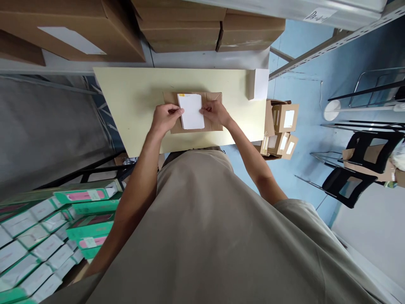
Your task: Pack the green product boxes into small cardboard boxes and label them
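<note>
A white rectangular sheet (191, 112) with a small yellow mark at its top left corner is over a flat brown cardboard box (213, 124) on the pale yellow tabletop. My left hand (166, 117) pinches the sheet's left edge between thumb and fingers. At the opposite edge, my right hand (216, 112) grips it the same way, above the box's right part. Whether the sheet is a single layer or several, and whether it touches the box, I cannot tell.
A white block-shaped stack (259, 84) stands at the table's (133, 114) far right corner. Large cartons (183, 36) line the shelf behind. Open cartons (281, 126) sit right of the table, black chairs (351, 185) farther right. Green-and-white boxes (47, 240) are piled lower left.
</note>
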Available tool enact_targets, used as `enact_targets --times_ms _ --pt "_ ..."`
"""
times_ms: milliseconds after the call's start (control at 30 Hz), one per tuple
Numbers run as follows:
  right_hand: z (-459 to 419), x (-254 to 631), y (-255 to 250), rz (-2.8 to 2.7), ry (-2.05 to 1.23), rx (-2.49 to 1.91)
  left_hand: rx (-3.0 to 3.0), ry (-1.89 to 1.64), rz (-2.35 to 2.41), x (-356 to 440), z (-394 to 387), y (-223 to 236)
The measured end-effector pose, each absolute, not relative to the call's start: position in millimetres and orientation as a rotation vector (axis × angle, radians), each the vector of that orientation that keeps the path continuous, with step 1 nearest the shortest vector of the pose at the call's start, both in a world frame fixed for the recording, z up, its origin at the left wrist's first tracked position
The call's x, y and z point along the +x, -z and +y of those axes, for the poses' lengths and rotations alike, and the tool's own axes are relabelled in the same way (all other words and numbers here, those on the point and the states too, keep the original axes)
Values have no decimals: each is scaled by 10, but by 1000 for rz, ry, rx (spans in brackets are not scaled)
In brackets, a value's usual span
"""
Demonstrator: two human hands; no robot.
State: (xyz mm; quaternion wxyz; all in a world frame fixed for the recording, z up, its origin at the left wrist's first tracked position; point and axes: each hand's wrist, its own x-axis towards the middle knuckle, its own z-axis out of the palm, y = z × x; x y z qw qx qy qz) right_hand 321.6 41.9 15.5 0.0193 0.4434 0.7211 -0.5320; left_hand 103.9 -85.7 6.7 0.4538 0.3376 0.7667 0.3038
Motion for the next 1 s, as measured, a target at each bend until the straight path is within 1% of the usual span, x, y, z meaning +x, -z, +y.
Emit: enact_targets --times_ms 133,433,1000 --pt "410 3216 -189 2189 1697 1380 845 -739 1902 1037 -856 -65" --pt "373 3131 -203 2189 1522 1455 818 -739 1912 1008 -840 -21" --pt "374 3121 -91 2187 1416 1463 852 -723 1942 1049 -860 33"
